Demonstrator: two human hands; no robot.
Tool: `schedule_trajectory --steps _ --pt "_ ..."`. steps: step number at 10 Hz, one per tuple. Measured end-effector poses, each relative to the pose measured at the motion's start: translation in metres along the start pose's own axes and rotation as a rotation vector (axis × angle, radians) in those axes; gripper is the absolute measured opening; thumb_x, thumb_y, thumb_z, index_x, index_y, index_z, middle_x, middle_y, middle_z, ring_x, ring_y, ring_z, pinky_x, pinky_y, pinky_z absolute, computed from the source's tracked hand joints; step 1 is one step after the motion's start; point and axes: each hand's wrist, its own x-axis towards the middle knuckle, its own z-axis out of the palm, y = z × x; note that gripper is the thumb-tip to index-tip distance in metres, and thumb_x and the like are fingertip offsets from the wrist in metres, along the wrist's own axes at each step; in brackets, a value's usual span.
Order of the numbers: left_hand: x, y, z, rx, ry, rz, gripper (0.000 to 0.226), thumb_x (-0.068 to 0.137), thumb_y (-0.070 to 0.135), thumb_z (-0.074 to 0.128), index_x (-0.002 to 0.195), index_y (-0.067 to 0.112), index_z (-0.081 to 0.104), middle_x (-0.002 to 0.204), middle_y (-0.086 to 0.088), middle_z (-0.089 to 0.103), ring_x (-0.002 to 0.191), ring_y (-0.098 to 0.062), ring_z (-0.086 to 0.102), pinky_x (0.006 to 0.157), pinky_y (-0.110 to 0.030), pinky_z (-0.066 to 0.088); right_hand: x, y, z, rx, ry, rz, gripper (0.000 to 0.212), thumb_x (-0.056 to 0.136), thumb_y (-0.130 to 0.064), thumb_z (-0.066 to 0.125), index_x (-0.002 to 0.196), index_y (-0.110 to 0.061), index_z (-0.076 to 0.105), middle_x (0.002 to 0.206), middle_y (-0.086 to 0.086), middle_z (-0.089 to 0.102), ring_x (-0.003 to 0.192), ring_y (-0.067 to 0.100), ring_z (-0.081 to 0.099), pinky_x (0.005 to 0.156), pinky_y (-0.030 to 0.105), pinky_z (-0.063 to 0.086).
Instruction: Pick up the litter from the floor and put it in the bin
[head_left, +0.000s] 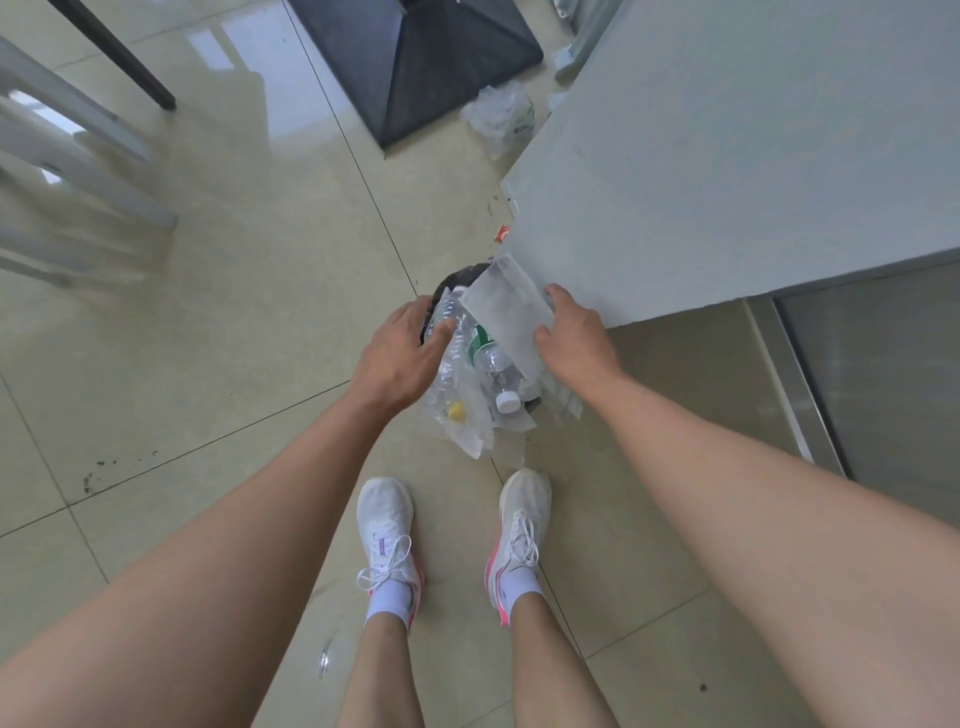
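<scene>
Over the black-lined bin, right hand pinches a flat frosted plastic bag, long axis running up-left to down-right; left hand, fingers spread, presses crinkly clear bottles w/ wrappers.

Glossy beige tiled floor; grey table right; dark pedestal base.

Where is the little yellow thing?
The little yellow thing lies in the clear plastic litter heaped on the bin, just below the left hand and left of the bottle's white cap.
</scene>
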Motion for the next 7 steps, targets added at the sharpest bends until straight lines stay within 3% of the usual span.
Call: schedule_trajectory --steps 1,3,6,7 --pt "0.002 0.0 0.0 0.025 0.003 -0.002 0.051 0.105 0.05 0.042 0.14 0.015 0.052 0.146 -0.009 0.054 0.132 -0.028 0.05 0.092 -0.033 0.033 -0.001 -0.002 -0.003 -0.012 0.036 -0.017 0.061 0.093 -0.013 0.054 0.152 -0.011 0.037 0.121 0.017 0.063 0.11 0.036 0.061 0.084 0.038 0.048" --pt "-0.003 0.007 -0.006 0.043 0.01 0.011 0.053 0.106 0.049 0.042 0.145 0.014 0.048 0.15 -0.009 0.05 0.138 -0.029 0.046 0.106 -0.042 0.038 -0.017 -0.004 -0.02 -0.121 0.104 -0.071 0.077 0.087 -0.008 0.058 0.158 -0.008 0.027 0.145 0.016 0.046 0.136 0.035 0.044 0.112 0.046 0.038" --pt "-0.022 0.029 -0.04 0.282 -0.035 0.095 0.073 0.104 0.057 0.037 0.163 0.021 0.019 0.172 -0.007 0.014 0.157 -0.026 0.018 0.124 -0.049 0.025 -0.064 -0.021 -0.049 -0.156 0.107 -0.141 0.077 0.091 -0.007 0.056 0.161 -0.011 0.023 0.162 0.014 0.028 0.151 0.031 0.025 0.122 0.044 0.028" --pt "-0.045 0.055 -0.06 0.401 -0.041 0.227 0.078 0.102 0.061 0.034 0.165 0.023 0.006 0.173 -0.006 -0.001 0.159 -0.026 0.007 0.126 -0.049 0.019 -0.092 -0.034 -0.083 -0.11 0.158 -0.116 0.078 0.091 -0.006 0.058 0.161 -0.011 0.023 0.164 0.015 0.026 0.153 0.03 0.023 0.124 0.043 0.025"
